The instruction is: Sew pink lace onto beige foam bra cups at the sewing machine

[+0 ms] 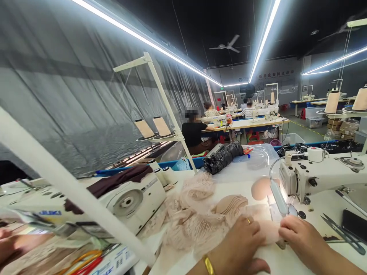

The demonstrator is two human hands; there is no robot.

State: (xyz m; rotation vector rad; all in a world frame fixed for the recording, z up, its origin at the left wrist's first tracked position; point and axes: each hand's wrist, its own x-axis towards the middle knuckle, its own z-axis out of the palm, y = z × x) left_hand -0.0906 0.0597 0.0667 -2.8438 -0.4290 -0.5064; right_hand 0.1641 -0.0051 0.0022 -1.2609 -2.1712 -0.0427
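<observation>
My left hand (pixel 243 242), with a ring and a gold bracelet, has its fingers curled down on a beige fabric piece (pixel 271 231). My right hand (pixel 299 235) pinches the right edge of the same piece, just in front of the needle area of a white sewing machine (pixel 298 177). A lit lamp (pixel 278 196) on a bendy stalk hangs over that spot. Beige lace fabric (pixel 195 225) lies heaped left of my hands. A rounded beige piece (pixel 261 188) lies behind the needle area.
Thread snips (pixel 342 233) and a dark phone (pixel 355 224) lie right of my right hand. A second machine (pixel 129 200) stands left, behind a white pole (pixel 71 187); a co-worker's hand (pixel 5 242) shows there. A black plastic bundle (pixel 223 156) lies at the back.
</observation>
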